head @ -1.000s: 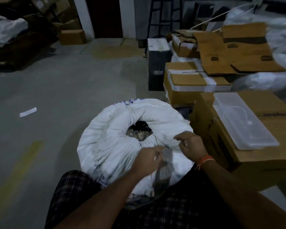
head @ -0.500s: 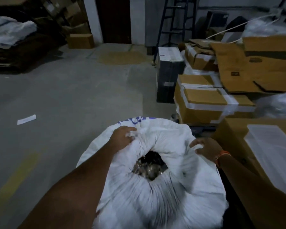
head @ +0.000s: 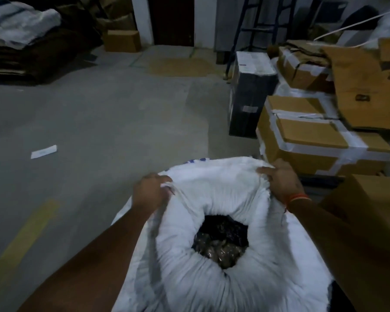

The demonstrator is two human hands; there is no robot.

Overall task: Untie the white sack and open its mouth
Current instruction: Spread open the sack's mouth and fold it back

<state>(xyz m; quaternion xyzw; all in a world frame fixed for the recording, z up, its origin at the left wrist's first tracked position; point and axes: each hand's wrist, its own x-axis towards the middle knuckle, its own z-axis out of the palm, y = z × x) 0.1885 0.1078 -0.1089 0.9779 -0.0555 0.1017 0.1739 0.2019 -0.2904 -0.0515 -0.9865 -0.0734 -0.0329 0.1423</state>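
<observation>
The white sack (head: 212,194) stands on the floor right below me, its top gathered in folds around a round mouth. Dark, shiny contents (head: 221,242) show through that opening. My left hand (head: 150,193) grips a bunch of the sack's fabric at the far left of the rim. My right hand (head: 282,179), with an orange band at the wrist, grips the fabric at the far right. The far edge of the sack is stretched between both hands. No tie is visible at the mouth.
Taped cardboard boxes (head: 311,140) and a black box (head: 250,93) crowd the right side, one brown box (head: 369,212) right beside the sack. Grey concrete floor (head: 99,122) spreads left, with a white paper strip (head: 44,151). A ladder (head: 263,21) stands at the back.
My hands left the near side of the sack, reached to its far rim, and now grip it farther apart. The far edge is lifted and the mouth looks wider.
</observation>
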